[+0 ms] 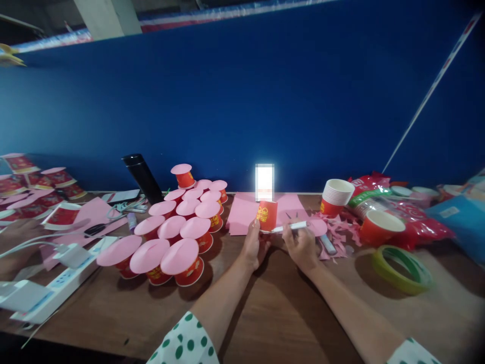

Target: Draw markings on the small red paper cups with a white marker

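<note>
My left hand (253,247) grips a red paper cup (268,216) with gold lettering, its fingers wrapped around the lower left side. My right hand (301,247) is closed on a slim white pen-like stick (293,227), whose tip is at or close to the cup's lower right edge. Whether the tip touches the cup I cannot tell. Behind the cup lie stacked pink paper sheets (238,215). Just past my right hand are a pink paper disc (317,226), dark pointed blades (291,216) and pink paper scraps (343,231).
At left, several red cups topped with pink discs (180,256) stand grouped, near a black bottle (142,177) and a power strip (62,280). Another person's hand (22,240) is at far left. At right are stacked cups (336,196), a single cup (382,227) and a tape roll (402,269).
</note>
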`<state>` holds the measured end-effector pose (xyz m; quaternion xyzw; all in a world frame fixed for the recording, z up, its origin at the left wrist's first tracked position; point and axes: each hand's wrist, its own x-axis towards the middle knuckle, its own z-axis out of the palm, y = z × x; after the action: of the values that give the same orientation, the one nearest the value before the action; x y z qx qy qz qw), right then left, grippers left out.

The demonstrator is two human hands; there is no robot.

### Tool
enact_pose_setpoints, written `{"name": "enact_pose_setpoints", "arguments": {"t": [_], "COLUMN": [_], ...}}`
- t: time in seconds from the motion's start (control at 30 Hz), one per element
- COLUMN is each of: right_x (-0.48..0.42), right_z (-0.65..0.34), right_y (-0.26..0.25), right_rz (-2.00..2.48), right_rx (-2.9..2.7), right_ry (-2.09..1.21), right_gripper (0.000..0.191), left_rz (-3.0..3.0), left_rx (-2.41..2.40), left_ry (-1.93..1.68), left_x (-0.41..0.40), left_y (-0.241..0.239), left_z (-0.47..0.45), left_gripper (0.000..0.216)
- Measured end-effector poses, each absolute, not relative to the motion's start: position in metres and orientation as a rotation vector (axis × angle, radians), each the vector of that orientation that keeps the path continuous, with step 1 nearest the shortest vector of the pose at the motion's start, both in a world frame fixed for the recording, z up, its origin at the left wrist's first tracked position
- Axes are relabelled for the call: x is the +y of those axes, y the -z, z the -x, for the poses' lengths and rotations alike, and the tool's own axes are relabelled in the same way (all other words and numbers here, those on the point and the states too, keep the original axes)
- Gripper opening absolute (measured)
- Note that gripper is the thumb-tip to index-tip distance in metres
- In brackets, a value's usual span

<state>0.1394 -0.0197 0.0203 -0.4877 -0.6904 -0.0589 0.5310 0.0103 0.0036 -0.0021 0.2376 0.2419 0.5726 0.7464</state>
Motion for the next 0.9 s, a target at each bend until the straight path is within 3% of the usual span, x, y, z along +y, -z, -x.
{"name": "enact_pose_setpoints", "arguments": {"t": [0.9], "right_x": [-0.0207], "right_z": [-0.138], "right_y": [-0.0202], "right_rz": [1.173], "right_rx": [-1.62], "right_ry": [0.179], "right_gripper": [0.02], "left_rz": [-0.603], "left_rx": [0.475], "left_ry": [-1.276], "left_x": [0.0012], "left_y": [0.0001], "left_z": [-0.013], "left_gripper": [0.028]}}
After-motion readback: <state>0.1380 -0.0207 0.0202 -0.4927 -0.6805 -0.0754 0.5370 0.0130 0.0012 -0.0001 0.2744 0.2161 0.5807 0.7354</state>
